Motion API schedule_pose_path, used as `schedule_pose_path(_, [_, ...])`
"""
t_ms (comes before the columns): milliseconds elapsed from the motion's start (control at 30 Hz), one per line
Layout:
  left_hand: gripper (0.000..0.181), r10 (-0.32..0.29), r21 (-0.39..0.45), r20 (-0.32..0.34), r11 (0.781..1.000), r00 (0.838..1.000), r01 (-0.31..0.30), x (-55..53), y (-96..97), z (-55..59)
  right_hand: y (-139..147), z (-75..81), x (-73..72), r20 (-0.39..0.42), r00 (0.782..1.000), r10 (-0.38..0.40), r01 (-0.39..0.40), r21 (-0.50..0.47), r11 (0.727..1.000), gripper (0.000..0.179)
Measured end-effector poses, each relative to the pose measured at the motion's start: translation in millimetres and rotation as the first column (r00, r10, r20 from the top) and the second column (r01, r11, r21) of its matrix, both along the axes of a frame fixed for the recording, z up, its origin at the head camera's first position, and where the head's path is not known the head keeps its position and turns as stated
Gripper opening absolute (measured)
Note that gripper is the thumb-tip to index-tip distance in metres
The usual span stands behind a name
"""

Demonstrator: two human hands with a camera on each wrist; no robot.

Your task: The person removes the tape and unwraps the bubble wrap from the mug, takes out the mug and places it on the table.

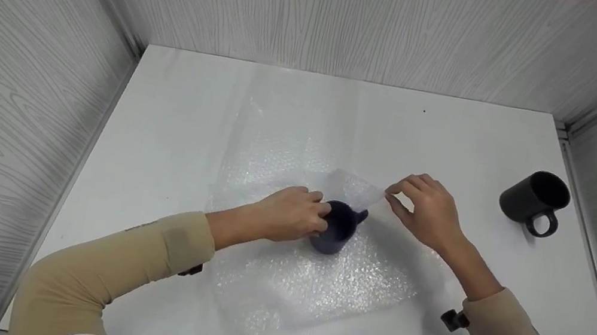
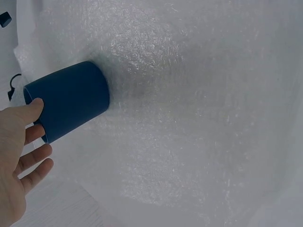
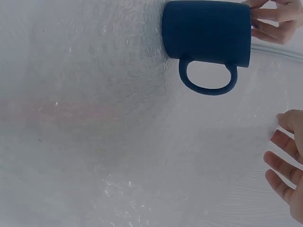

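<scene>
A dark blue mug (image 1: 332, 240) stands on a sheet of bubble wrap (image 1: 327, 284), its handle toward the far right. My left hand (image 1: 292, 214) pinches the mug's rim; in the left wrist view the thumb (image 2: 34, 109) lies outside the wall and the other fingers are partly hidden. To the right, my right hand (image 1: 426, 208) pinches a raised corner of the wrap between thumb and forefinger, behind the mug's handle (image 3: 208, 91). That lifted flap (image 1: 354, 189) rises beside the mug's far side.
A black mug (image 1: 530, 197) with its opening tilted toward the viewer is at the right of the white table (image 1: 180, 111). More bubble wrap extends toward the table's back. Wood-grain panels (image 1: 312, 12) enclose the back and both sides.
</scene>
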State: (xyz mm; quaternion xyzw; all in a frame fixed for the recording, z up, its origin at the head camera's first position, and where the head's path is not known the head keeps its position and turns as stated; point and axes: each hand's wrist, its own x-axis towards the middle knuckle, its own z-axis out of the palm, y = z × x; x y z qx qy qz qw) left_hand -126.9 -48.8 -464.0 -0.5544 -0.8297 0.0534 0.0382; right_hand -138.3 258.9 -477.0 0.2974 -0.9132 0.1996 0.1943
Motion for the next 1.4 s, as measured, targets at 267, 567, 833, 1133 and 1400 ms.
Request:
schedule_pose_path(267, [0.018,0.001,-0.026,-0.027,1.0,1.0,-0.002,0.8,0.4,0.8,8,-7.9,-11.3,0.059,0.997,-0.052,0.053,-0.002,0.999,0.007])
schedule_pose_path(567, [0.018,0.002,-0.014,-0.011,1.0,1.0,-0.002,0.1,0.0,0.4,14,-16.7,-25.2,0.095,0.991,-0.097,0.097,0.005,0.995,0.006])
schedule_pose_path(833, [0.016,-0.002,0.01,-0.011,1.0,1.0,0.002,-0.2,-0.7,-0.9,19,-24.8,-38.2,0.112,0.986,-0.12,0.117,0.03,0.993,0.007])
schedule_pose_path(1133, [0.017,0.002,-0.014,-0.019,1.0,1.0,-0.002,0.5,-0.7,0.5,24,-32.6,-51.1,0.129,0.979,-0.156,0.147,0.077,0.986,0.009])
schedule_pose_path(1400, [0.018,-0.002,0.004,-0.01,1.0,1.0,0.002,0.0,-0.7,0.2,25,-35.8,-61.3,0.159,0.959,-0.233,0.211,0.142,0.967,0.01])
